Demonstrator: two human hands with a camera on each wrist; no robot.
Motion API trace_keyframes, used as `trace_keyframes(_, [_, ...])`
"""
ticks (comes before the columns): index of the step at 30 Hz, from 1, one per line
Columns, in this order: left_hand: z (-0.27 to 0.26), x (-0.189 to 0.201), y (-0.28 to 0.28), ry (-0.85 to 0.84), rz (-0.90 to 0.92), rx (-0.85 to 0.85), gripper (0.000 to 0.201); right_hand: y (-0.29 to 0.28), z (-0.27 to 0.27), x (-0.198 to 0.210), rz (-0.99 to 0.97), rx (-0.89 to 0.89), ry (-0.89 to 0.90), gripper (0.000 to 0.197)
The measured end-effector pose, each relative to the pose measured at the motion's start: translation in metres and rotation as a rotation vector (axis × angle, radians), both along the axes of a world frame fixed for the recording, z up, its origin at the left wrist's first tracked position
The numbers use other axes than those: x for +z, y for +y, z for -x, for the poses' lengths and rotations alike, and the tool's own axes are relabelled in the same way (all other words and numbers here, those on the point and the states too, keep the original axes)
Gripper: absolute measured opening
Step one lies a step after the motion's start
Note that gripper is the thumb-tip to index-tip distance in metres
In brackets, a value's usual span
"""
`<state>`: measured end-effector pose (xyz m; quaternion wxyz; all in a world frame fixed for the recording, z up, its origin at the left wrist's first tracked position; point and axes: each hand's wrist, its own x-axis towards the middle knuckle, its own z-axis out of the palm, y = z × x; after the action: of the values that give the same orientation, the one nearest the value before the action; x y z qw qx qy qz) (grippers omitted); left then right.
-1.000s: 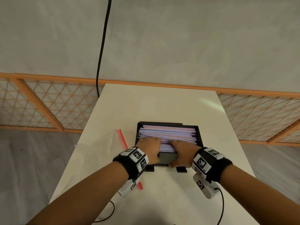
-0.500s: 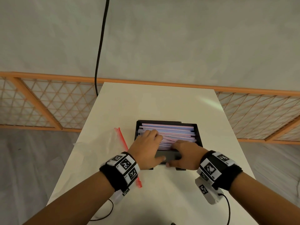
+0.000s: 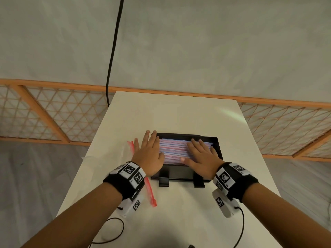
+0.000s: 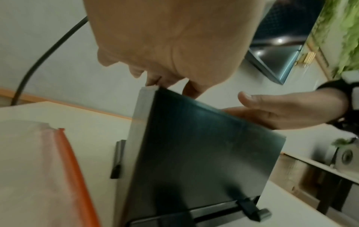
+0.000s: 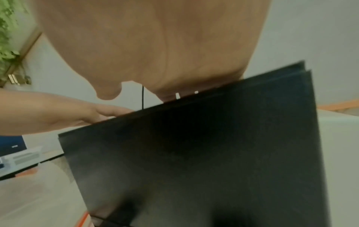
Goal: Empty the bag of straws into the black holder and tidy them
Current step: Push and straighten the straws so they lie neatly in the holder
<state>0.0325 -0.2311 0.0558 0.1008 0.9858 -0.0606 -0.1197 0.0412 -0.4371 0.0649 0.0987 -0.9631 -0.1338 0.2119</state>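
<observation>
Black rectangular plastic holder sits mid-counter; pink-and-blue straws lie inside it. Clear red-zippered plastic bag lies left of holder.

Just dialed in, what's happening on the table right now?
A person is tidying straws in the black holder. The right hand lies flat on the straws with straight fingers. The left hand, also open, is over the holder's left edge. The emptied bag lies left of the holder.
</observation>
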Motion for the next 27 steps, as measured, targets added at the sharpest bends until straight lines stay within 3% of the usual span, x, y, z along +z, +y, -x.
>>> trace_keyframes(4, [0.0, -0.008, 0.007, -0.022, -0.109, -0.03, 0.065, 0.009, 0.002, -0.003, 0.021, 0.069, 0.095, 0.075])
trace_keyframes(8, [0.006, -0.006, 0.004, -0.119, -0.109, -0.093, 0.07, 0.007, -0.007, -0.002, -0.253, -0.308, 0.029, 0.078])
trace_keyframes(12, [0.003, -0.003, -0.011, -0.04, -0.083, -0.051, 0.068, 0.006, -0.018, 0.003, -0.427, -0.62, 0.11, 0.081])
trace_keyframes(16, [0.0, -0.003, -0.022, 0.019, -0.065, -0.022, 0.069, 0.01, -0.024, -0.002, -0.414, -0.626, 0.129, 0.08])
trace_keyframes(19, [0.001, -0.005, -0.015, -0.039, -0.003, 0.016, 0.066, 0.005, -0.025, -0.001, -0.461, -0.683, 0.084, 0.078])
trace_keyframes(23, [0.006, -0.008, -0.007, -0.044, -0.091, -0.001, 0.068, 0.005, -0.029, -0.002, -0.515, -0.756, 0.097, 0.079])
trace_keyframes(27, [0.006, -0.009, -0.004, -0.082, -0.158, -0.037, 0.074, 0.005, -0.026, -0.002, -0.492, -0.721, 0.065, 0.076])
